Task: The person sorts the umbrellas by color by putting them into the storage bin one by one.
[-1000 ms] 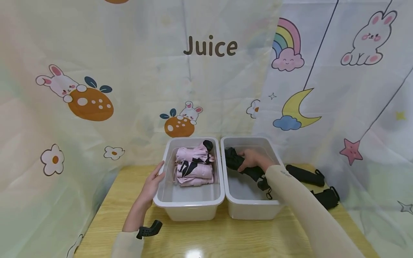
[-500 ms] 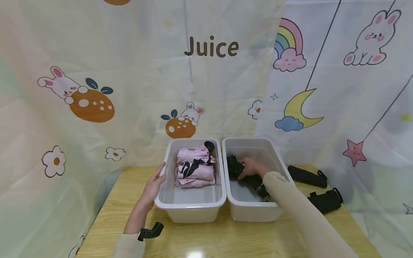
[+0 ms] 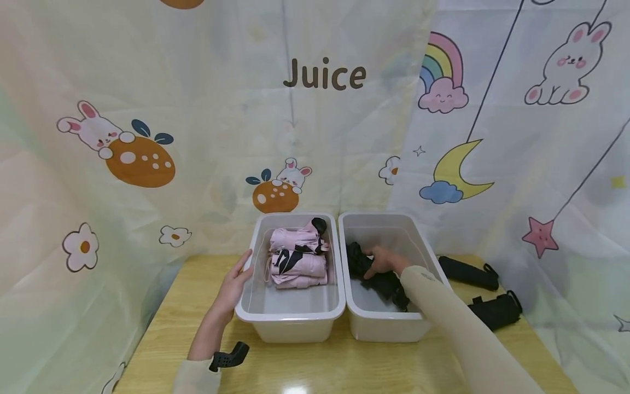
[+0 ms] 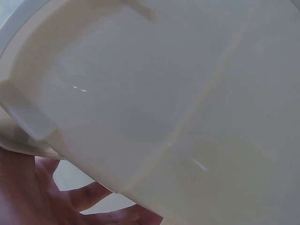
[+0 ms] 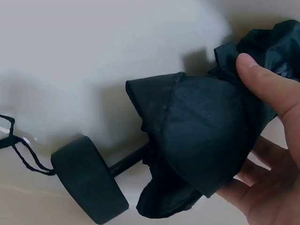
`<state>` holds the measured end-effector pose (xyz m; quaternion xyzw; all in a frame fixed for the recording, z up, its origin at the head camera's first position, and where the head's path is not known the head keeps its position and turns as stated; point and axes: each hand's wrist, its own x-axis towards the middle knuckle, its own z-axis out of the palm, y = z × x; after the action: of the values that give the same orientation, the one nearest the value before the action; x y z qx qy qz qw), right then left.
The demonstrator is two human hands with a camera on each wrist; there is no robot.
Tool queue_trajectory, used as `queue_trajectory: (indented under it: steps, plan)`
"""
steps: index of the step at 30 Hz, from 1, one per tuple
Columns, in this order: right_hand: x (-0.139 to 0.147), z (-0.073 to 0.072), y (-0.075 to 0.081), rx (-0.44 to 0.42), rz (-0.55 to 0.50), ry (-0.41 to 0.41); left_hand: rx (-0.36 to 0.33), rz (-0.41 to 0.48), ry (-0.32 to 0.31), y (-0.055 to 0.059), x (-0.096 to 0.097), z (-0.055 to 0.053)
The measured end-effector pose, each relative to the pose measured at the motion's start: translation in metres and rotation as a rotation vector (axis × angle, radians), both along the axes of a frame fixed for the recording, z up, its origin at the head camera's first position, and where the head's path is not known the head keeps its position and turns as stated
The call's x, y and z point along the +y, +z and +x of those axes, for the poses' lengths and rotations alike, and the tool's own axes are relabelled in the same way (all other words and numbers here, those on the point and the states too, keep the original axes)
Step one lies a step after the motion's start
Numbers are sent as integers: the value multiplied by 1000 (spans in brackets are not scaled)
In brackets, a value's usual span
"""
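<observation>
My right hand (image 3: 381, 261) grips a black folding umbrella (image 5: 201, 126) inside the right white bin (image 3: 386, 316). In the right wrist view the thumb lies across its loose, ruffled fabric and the fingers are behind it. A short shaft leads to the umbrella's black handle (image 5: 89, 180), which has a thin wrist cord. My left hand (image 3: 232, 284) rests at the left rim of the left white bin (image 3: 290, 316), and its extended fingers (image 4: 89, 196) touch the outer wall in the left wrist view. Pink folded umbrellas (image 3: 298, 264) with black parts lie inside that bin.
Two black folded umbrellas, a rear one (image 3: 468, 272) and a front one (image 3: 496, 312), lie on the wooden table (image 3: 266, 366) to the right of the bins. The bins stand side by side against a printed curtain (image 3: 206, 137).
The right hand has lowered the black umbrella a little deeper into the right bin. The left hand has stayed at its rim. The whole head view has shifted slightly.
</observation>
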<state>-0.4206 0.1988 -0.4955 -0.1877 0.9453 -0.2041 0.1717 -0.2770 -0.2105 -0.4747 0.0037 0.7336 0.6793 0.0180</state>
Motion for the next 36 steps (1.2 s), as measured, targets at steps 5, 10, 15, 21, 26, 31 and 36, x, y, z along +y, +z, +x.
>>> queue_trajectory:
  steps: [5,10,15,21,26,31,36]
  plan:
    - [0,6,3,-29,-31,-39,-6,3,-8,4,2,4]
    - [7,5,7,-74,-59,-3,-3,-2,-13,2,3,4]
    - [12,5,36,-137,-67,12,9,-5,-14,-3,4,0]
    - [17,9,98,-187,-82,72,-6,-14,-10,0,0,0]
    - [43,28,144,-99,-235,82,-13,-17,3,4,-6,2]
    - [101,63,159,83,-398,-40,-4,-34,1,4,-7,1]
    - [176,95,131,158,-350,-135,-11,-26,-13,0,-1,-2]
